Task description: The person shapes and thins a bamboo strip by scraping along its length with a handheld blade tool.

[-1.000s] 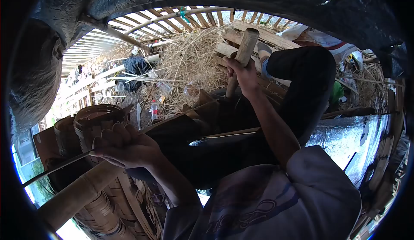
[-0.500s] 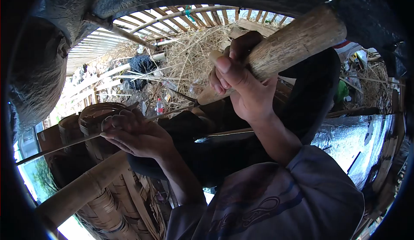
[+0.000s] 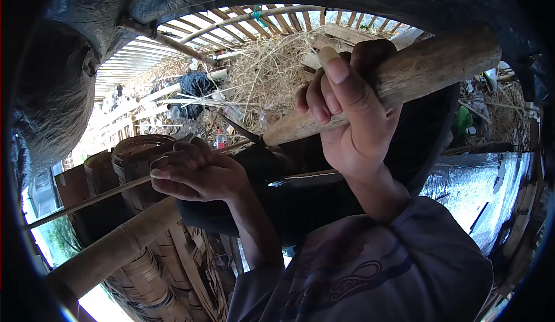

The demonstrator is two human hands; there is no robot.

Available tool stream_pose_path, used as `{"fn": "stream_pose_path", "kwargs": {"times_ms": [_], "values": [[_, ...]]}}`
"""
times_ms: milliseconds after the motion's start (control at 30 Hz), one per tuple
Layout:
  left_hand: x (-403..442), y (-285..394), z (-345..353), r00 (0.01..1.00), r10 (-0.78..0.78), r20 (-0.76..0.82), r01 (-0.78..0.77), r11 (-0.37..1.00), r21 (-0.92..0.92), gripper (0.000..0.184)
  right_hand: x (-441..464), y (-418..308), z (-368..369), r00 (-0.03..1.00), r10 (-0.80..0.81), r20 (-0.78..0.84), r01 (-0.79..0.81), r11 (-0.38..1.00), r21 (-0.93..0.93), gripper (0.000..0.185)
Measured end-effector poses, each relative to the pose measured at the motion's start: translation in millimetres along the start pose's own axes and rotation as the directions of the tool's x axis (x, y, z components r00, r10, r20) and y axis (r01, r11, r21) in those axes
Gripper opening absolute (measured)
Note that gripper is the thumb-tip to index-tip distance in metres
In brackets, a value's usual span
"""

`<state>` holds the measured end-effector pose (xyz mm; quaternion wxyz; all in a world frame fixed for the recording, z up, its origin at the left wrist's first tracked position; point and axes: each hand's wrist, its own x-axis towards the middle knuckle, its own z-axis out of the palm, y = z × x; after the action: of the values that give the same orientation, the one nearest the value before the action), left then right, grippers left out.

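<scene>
My right hand (image 3: 358, 99) is closed round the thick wooden handle (image 3: 442, 62) of a knife. The handle slants from upper right down to the centre, where a short dark curved blade (image 3: 238, 128) sticks out of its narrow end. At the tip of my right thumb shows something pale and yellowish. My left hand (image 3: 202, 174) pinches a long thin bamboo strip (image 3: 92, 204) between thumb and fingers. The strip runs from the lower left, through my left hand, towards the blade. Whether blade and strip touch is hard to see.
A thick bamboo pole (image 3: 124, 238) crosses the lower left, near woven bamboo baskets (image 3: 141, 281). Rolled bamboo bands (image 3: 144, 151) stand behind my left hand. Dry straw (image 3: 263, 82) and litter lie ahead, before a slatted bamboo fence (image 3: 231, 27). Dark sheeting (image 3: 52, 91) hangs overhead and left.
My right hand and the knife handle have shifted right in view. My left hand sits slightly further right, still on the strip. More of the curved blade now shows.
</scene>
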<state>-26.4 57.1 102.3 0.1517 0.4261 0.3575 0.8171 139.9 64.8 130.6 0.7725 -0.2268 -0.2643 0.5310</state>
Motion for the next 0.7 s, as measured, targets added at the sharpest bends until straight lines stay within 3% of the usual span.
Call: {"fn": "stream_pose_path", "kwargs": {"times_ms": [67,167,267,300,367,500,600,633,700], "values": [[-1.6,-1.6,2.7,0.998,0.032,-0.05,-0.03,0.998,0.051,0.025,-6.3,0.6,13.5,1.0,-0.022,0.013,0.022,0.999,0.023,0.02],[-3.7,-0.9,15.9,0.99,0.064,-0.124,-0.05,0.992,0.12,0.026,-12.8,1.0,19.9,0.991,-0.117,0.071,0.13,0.971,-0.199,0.029],[-2.4,-1.2,17.9,0.978,-0.02,-0.207,0.025,0.999,0.023,0.029,-13.8,2.9,21.7,0.975,-0.181,0.129,0.212,0.929,-0.302,0.032],[-2.7,-1.7,17.5,0.977,-0.02,-0.211,0.026,0.999,0.027,0.029,-14.0,6.7,24.4,0.985,-0.171,0.015,0.172,0.98,-0.105,0.03],[-0.9,-3.7,17.6,0.987,0.042,-0.153,-0.023,0.992,0.124,0.031,-16.2,15.4,20.9,0.985,-0.14,-0.101,0.15,0.984,0.101,0.027],[-0.6,-8.7,8.5,0.989,0.026,-0.147,-0.017,0.998,0.058,0.031,-21.0,26.7,1.2,0.994,-0.068,-0.091,0.082,0.982,0.172,0.029],[-2.5,-8.2,17.9,0.989,-0.02,-0.146,0.012,0.998,-0.058,0.03,-15.9,10.8,5.2,0.986,-0.131,0.102,0.147,0.976,-0.161,0.029],[-3.5,-7.8,22.1,0.976,-0.041,-0.212,0.018,0.994,-0.107,0.03,-13.5,4.2,6.0,0.972,-0.147,0.185,0.193,0.946,-0.26,0.03],[-5.1,-5.9,22.4,0.957,-0.06,-0.284,0.015,0.988,-0.156,0.029,-15.7,3.7,6.8,0.958,-0.161,0.238,0.228,0.929,-0.29,0.029]]}}
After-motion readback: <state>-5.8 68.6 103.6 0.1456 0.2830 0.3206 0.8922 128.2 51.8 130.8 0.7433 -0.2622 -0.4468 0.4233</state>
